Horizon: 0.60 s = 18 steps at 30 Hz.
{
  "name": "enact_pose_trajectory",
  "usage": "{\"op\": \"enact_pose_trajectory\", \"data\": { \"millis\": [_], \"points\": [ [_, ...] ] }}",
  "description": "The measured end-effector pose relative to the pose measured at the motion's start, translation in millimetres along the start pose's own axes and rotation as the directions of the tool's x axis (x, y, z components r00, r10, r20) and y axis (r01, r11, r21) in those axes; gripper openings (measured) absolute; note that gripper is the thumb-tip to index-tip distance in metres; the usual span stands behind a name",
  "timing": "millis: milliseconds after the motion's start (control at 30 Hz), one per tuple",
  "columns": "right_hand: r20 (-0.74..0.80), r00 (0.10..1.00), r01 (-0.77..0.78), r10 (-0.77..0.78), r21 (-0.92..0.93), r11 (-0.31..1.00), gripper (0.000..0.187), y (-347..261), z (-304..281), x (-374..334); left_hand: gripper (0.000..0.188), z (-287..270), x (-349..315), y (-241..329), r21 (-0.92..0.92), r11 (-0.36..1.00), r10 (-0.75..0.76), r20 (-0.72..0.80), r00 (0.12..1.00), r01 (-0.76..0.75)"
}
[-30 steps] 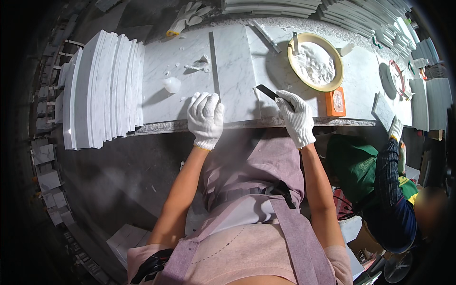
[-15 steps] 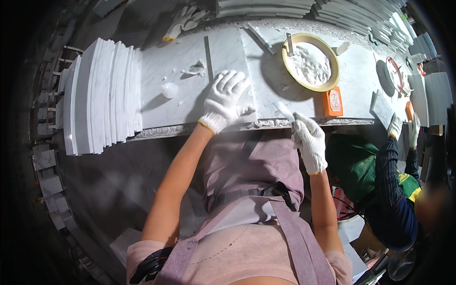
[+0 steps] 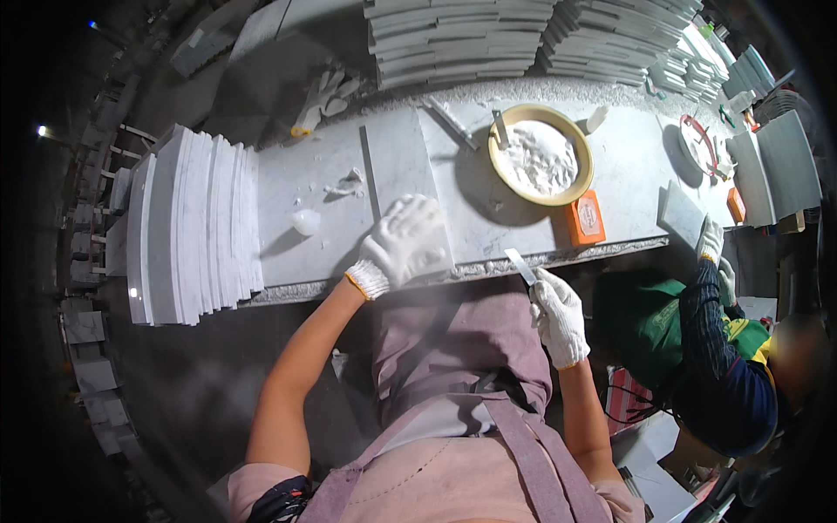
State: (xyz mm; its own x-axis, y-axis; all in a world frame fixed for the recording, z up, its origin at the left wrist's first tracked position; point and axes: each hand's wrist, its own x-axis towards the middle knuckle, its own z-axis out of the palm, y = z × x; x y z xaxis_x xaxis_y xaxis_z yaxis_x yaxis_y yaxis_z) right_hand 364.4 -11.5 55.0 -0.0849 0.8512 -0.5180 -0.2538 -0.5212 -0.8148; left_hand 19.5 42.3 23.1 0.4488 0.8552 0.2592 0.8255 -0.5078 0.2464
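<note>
My left hand [image 3: 403, 242], in a white knit glove and slightly smeared by motion, lies flat with fingers out on a grey-white marble slab [image 3: 399, 157] near the table's front edge. In my gloved right hand [image 3: 558, 315] is a putty knife [image 3: 520, 266], its flat pale blade pointing up and left just off that edge. Beyond the right hand stand an orange box [image 3: 586, 218] and a yellowish bowl [image 3: 587, 170] of white paste or powder [image 3: 539, 157]. A metal scraper [image 3: 500, 129] leans inside the bowl's left rim.
Stacked marble slabs [image 3: 187, 227] stand at the left; more stacks [image 3: 453, 44] line the back. A whitish rounded lump [image 3: 305, 222], scraps [image 3: 349, 183], a long tool [image 3: 452, 122] and spare gloves [image 3: 327, 100] lie about. At right a co-worker's gloved hand [image 3: 711, 240] touches a slab [image 3: 682, 212].
The whole view has shifted, the table sitting lower in the picture. My left hand has slid slightly on the slab. The right hand keeps the putty knife, its blade now seen more clearly.
</note>
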Motion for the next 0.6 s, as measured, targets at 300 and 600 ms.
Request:
{"op": "enact_pose_trajectory", "data": {
  "millis": [300, 600],
  "points": [
    [0.078, 0.995, 0.041, -0.057, 0.191, 0.981, 0.052, -4.4, 16.9, 0.7, 0.074, 10.3, -0.2, 8.5, -0.04, 0.999, -0.027, 0.055, 0.998, 0.029],
    [0.237, 0.964, 0.053, -0.122, 0.279, 0.959, 0.06, -12.0, 47.3, -11.2, 0.053, -24.2, -12.1, 106.6, -0.709, 0.671, -0.212, 0.094, 0.973, 0.215]
  ]
}}
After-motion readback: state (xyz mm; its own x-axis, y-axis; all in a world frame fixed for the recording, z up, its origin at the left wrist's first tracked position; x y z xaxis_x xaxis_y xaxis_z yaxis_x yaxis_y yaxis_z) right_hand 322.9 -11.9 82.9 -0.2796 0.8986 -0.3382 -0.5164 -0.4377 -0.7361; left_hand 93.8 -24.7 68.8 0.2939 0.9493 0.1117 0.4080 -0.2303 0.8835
